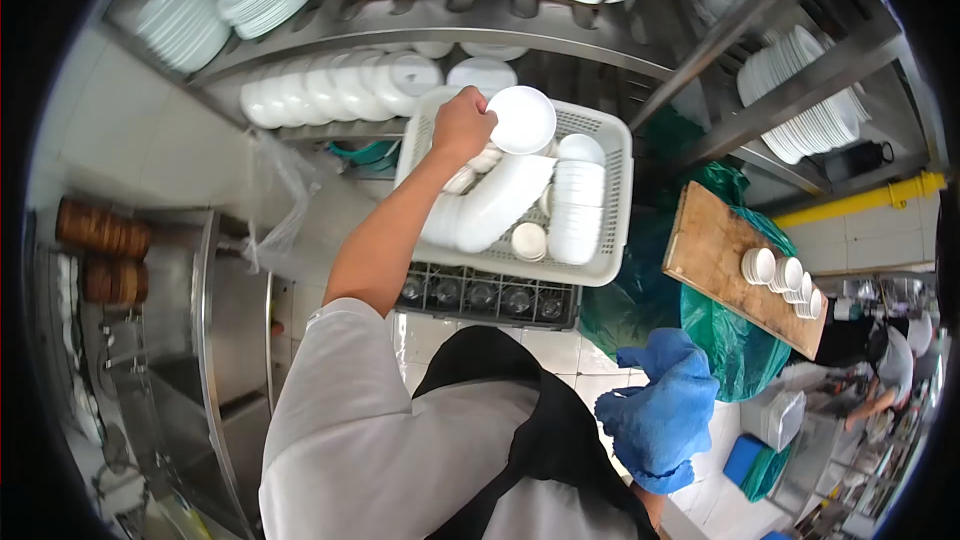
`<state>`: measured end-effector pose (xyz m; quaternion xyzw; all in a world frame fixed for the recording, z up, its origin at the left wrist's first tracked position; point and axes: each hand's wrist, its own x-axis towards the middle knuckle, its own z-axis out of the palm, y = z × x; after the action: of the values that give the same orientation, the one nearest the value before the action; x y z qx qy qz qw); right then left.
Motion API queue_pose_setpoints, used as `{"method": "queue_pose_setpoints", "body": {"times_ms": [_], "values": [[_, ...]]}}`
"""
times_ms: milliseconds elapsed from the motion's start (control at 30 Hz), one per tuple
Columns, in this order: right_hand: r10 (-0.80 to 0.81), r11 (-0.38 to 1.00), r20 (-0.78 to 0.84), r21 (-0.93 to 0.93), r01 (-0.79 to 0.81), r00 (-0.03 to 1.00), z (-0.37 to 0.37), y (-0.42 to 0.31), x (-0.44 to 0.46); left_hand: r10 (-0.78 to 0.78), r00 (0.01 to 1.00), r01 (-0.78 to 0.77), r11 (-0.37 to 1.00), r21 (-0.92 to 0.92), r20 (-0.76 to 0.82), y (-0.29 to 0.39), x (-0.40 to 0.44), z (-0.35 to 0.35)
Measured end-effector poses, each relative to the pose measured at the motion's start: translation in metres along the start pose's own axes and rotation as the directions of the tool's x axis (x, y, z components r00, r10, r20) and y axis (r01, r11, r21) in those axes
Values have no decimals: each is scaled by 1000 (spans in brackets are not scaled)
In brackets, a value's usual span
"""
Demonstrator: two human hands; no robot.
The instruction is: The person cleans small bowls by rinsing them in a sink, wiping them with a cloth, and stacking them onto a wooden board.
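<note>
My left hand [463,125] is closed on the rim of a white bowl [523,120], held above a pale plastic basket [618,220]. Under it in the basket lies a long, curved row of nested white bowls [500,205]. A second row of white bowls [577,210] lies along the basket's right side, and a small cream-coloured cup or bowl [529,241] sits between the rows. Low on the right, a bunched blue cloth [665,405] drapes over my right hand and hides its fingers; only a bit of forearm [648,505] shows below the cloth.
A dark rack of glasses [480,295] stands under the basket. Metal shelves [420,37] with stacked white plates rise behind. To the right, a wooden board [720,255] bears stacked cups [785,272] beside green plastic bags [735,340]. Another person [893,360] is at the far right.
</note>
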<state>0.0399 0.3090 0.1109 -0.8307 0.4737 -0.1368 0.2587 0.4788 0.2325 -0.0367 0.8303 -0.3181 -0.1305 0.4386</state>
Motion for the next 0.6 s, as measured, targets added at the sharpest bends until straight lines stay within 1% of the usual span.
{"method": "queue_pose_setpoints", "body": {"times_ms": [33,100,133,167,233,267,300,333,367,433,533,567,600], "values": [[-44,999,21,11,44,999,2,-1,-2,-13,999,14,1000,12,-32,-11,-14,-14],[-144,989,64,41,142,987,10,-5,-7,-111,994,109,984,-140,-10,-15,-65,-53],[-199,979,89,61,194,976,15,-7,-9,-101,993,89,980,-177,-60,-18,-91,-68],[-250,967,118,85,241,961,21,-10,-13,-124,987,107,982,-158,-99,-26,-115,-83],[-363,929,173,147,340,916,35,-21,-20,-236,967,197,931,-308,-95,-44,-166,-111],[-414,907,202,178,382,888,42,-26,-26,-265,959,217,916,-337,-105,-52,-195,-124],[-466,880,229,220,421,854,49,-33,-31,-284,953,237,918,-319,-110,-73,-220,-132],[-516,851,254,257,457,818,57,-39,-37,-317,941,270,912,-308,-117,-78,-251,-144],[-560,823,277,292,487,781,63,-47,-42,-372,923,319,882,-348,-97,-69,-281,-156],[-633,771,320,339,538,705,71,-62,-54,-454,889,403,840,-363,-63,-72,-331,-171],[-710,704,383,382,598,591,81,-83,-72,-448,890,376,828,-416,-86,-97,-390,-172],[-730,683,400,394,615,554,85,-90,-78,-464,875,369,823,-431,-136,-96,-405,-176],[-745,666,418,410,623,520,89,-97,-85,-504,857,415,799,-436,-109,-91,-419,-179]]}}
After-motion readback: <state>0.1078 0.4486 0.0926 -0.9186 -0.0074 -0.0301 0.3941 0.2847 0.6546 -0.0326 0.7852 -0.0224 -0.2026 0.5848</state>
